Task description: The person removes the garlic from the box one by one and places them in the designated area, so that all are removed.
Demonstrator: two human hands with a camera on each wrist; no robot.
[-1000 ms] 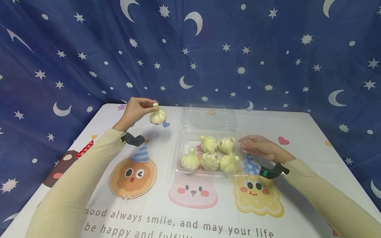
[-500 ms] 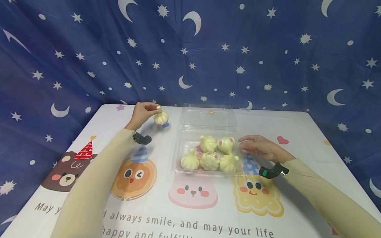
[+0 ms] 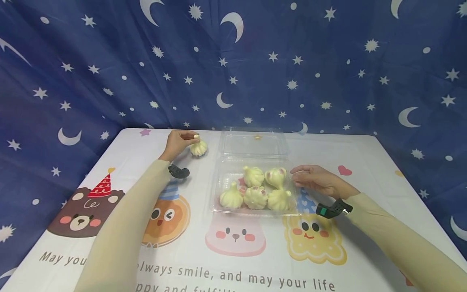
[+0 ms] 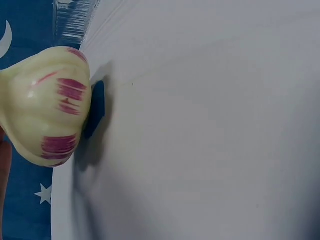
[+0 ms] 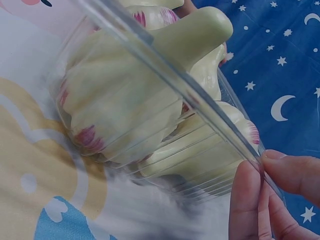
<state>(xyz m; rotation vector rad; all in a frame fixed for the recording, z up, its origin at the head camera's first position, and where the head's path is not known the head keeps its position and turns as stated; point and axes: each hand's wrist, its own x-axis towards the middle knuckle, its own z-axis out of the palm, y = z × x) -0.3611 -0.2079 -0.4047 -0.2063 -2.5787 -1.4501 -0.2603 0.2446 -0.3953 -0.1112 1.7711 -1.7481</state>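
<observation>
My left hand (image 3: 178, 144) pinches a pale garlic bulb (image 3: 198, 149) by its stem at the back left of the table. In the left wrist view this garlic bulb (image 4: 47, 107) shows purple streaks on its base, close over the white cloth and its shadow. A clear plastic clamshell box (image 3: 225, 175) stands mid-table with its lid swung back, and several garlic bulbs (image 3: 255, 197) lie inside. At the box's right side, my right hand (image 3: 319, 181) pinches the rim; in the right wrist view, the thumb and fingers (image 5: 245, 195) stand on either side of the rim (image 5: 210, 105).
The clear lid (image 3: 251, 144) lies open behind the box, near the table's back edge. A white tablecloth (image 3: 189, 235) printed with cartoon figures and lettering covers the table. Behind it hangs a dark blue curtain (image 3: 262, 48) with moons and stars.
My left hand has moved right and down with the garlic bulb, bringing it closer to the table and the box. The right hand keeps its place at the box's rim.
</observation>
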